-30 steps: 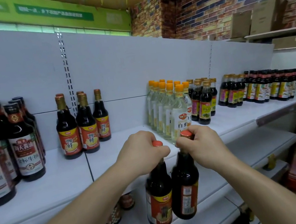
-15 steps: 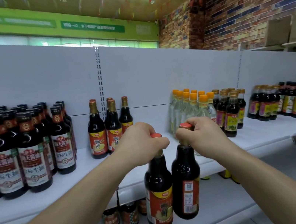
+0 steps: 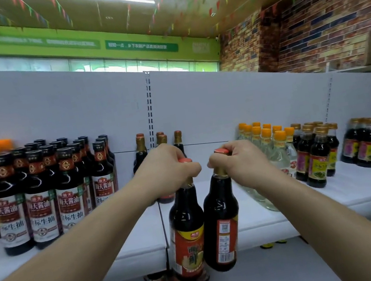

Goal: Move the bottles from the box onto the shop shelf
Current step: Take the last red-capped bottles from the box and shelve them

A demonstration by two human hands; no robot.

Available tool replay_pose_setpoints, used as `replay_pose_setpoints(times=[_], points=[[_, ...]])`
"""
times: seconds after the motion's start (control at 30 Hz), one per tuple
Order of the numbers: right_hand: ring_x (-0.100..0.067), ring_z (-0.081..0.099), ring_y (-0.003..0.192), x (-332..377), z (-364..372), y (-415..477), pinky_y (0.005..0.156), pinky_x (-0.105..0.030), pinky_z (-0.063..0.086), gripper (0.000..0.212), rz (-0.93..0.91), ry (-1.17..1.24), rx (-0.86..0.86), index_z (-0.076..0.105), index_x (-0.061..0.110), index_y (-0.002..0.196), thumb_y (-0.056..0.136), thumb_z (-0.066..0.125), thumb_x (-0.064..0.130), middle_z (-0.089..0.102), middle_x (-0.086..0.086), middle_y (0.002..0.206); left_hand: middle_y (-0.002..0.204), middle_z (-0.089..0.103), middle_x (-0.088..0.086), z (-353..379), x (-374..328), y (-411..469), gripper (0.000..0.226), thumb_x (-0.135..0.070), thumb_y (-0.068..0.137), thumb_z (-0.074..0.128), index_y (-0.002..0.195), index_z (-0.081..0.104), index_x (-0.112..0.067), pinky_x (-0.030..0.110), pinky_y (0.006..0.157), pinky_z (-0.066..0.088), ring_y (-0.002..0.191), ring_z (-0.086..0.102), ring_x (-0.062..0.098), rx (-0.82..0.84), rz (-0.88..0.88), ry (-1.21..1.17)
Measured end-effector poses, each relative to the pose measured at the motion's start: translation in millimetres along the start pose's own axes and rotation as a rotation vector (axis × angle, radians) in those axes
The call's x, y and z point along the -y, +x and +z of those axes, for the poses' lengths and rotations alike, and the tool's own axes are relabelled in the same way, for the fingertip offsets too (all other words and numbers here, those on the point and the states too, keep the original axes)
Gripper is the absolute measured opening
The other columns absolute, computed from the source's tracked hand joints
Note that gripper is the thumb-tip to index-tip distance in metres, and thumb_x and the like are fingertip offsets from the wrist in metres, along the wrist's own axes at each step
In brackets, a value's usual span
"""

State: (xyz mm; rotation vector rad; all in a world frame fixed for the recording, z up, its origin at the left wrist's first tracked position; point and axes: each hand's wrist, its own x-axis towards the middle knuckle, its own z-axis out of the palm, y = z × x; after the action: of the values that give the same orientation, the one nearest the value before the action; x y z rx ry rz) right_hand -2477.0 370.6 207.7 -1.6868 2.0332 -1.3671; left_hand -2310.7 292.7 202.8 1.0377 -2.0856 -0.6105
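While both bottles hang by their necks before the white front edge of the shelf (image 3: 262,230), their bases lower than that edge, my left hand (image 3: 169,167) is curled tight round the red-capped top of the left bottle (image 3: 187,232), whose red and yellow label faces me. My right hand (image 3: 234,161) grips the right bottle (image 3: 220,222) likewise, fingers wrapped about its neck, and it leans slightly, close beside its neighbour. Behind them stand gold-necked dark bottles (image 3: 141,147), with orange-capped clear bottles (image 3: 267,142) further right.
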Motion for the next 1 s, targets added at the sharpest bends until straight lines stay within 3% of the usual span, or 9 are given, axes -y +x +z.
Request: replay_pose_setpoints(times=[0.1, 0.23, 0.37, 0.53, 0.77, 1.0], points=[[-0.012, 0.049, 0.056, 6, 5, 11, 0.05, -0.023, 0.039, 0.027, -0.009, -0.003, 0.011, 0.075, 0.002, 0.092, 0.086, 0.071, 0.028, 0.061, -0.006, 0.069, 0.062, 0.068, 0.007, -8, 1, 6, 0.027, -0.032, 0.081, 0.07, 0.069, 0.064, -0.009, 0.027, 0.054, 0.045, 0.054, 0.054, 0.015, 0.0, 0.012, -0.004], [-0.015, 0.05, 0.061, 10, 12, 26, 0.054, -0.027, 0.039, 0.029, -0.013, 0.016, 0.017, 0.074, 0.001, 0.095, 0.086, 0.07, 0.028, 0.06, -0.005, 0.072, 0.067, 0.069, 0.011, -16, 4, 19, 0.028, -0.033, 0.08, 0.07, 0.076, 0.067, -0.005, 0.029, 0.053, 0.045, 0.052, 0.051, 0.017, -0.012, -0.005, 0.007], [-0.017, 0.046, 0.059, 11, 19, 39, 0.053, -0.027, 0.035, 0.034, -0.014, 0.037, 0.03, 0.071, -0.004, 0.099, 0.086, 0.068, 0.027, 0.055, -0.006, 0.07, 0.069, 0.068, 0.02, -20, 13, 34, 0.026, -0.032, 0.078, 0.069, 0.066, 0.058, -0.012, 0.03, 0.054, 0.043, 0.052, 0.048, 0.017, -0.011, -0.006, 0.009], [-0.016, 0.047, 0.059, 10, 30, 55, 0.055, -0.03, 0.037, 0.032, 0.002, 0.062, 0.017, 0.072, -0.002, 0.096, 0.084, 0.07, 0.028, 0.056, -0.005, 0.068, 0.058, 0.059, 0.005, -24, 20, 51, 0.026, -0.03, 0.079, 0.069, 0.063, 0.058, -0.012, 0.026, 0.05, 0.038, 0.048, 0.045, 0.014, -0.024, -0.004, 0.014], [-0.016, 0.049, 0.059, 2, 43, 79, 0.055, -0.03, 0.039, 0.032, 0.023, 0.077, 0.012, 0.071, -0.002, 0.097, 0.084, 0.071, 0.027, 0.057, -0.005, 0.069, 0.055, 0.062, 0.005, -18, 35, 76, 0.026, -0.035, 0.074, 0.068, 0.061, 0.06, -0.013, 0.03, 0.054, 0.043, 0.049, 0.049, 0.016, -0.036, -0.036, 0.023], [-0.015, 0.05, 0.056, -12, 56, 99, 0.054, -0.029, 0.04, 0.029, 0.053, 0.064, 0.0, 0.071, -0.002, 0.091, 0.083, 0.072, 0.026, 0.058, -0.001, 0.062, 0.064, 0.073, 0.004, -5, 46, 93, 0.03, -0.032, 0.078, 0.07, 0.081, 0.072, -0.002, 0.037, 0.065, 0.058, 0.059, 0.068, 0.016, -0.045, -0.05, 0.026]])
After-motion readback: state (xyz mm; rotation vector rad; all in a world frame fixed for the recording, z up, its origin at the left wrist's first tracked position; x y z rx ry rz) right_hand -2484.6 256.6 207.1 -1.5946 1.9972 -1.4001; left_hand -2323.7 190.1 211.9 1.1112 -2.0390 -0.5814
